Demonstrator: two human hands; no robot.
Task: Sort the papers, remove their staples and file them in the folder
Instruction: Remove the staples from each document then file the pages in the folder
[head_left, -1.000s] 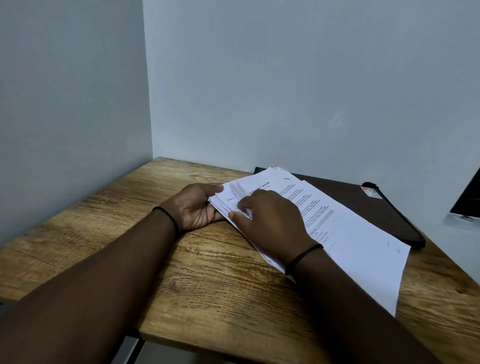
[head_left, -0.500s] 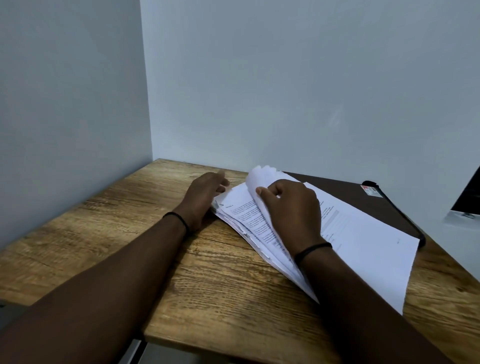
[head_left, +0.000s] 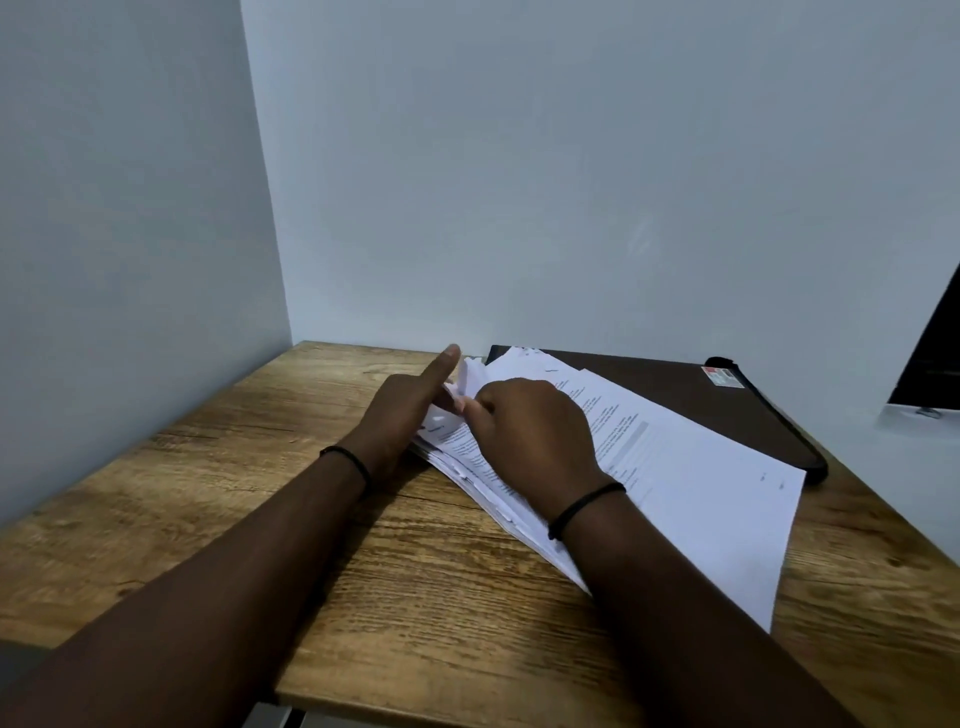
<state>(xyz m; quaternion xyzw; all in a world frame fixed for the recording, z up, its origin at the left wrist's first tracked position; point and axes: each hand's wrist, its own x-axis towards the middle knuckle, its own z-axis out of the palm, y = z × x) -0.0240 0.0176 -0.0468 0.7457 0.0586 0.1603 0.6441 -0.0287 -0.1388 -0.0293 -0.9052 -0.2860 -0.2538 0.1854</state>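
Right hand (head_left: 524, 431) pinches curled white printed sheets (head_left: 675, 467); left hand (head_left: 405, 410) props them, forefinger straight, on grained wooden worktop (head_left: 260, 493).

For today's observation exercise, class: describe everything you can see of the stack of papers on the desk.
The stack of papers is white printed sheets, loosely fanned and lying flat at an angle on the wooden desk. Its far end overlaps the dark brown folder. The left hand rests on its near-left corner, where the right hand pinches lifted sheets. No staples can be made out.
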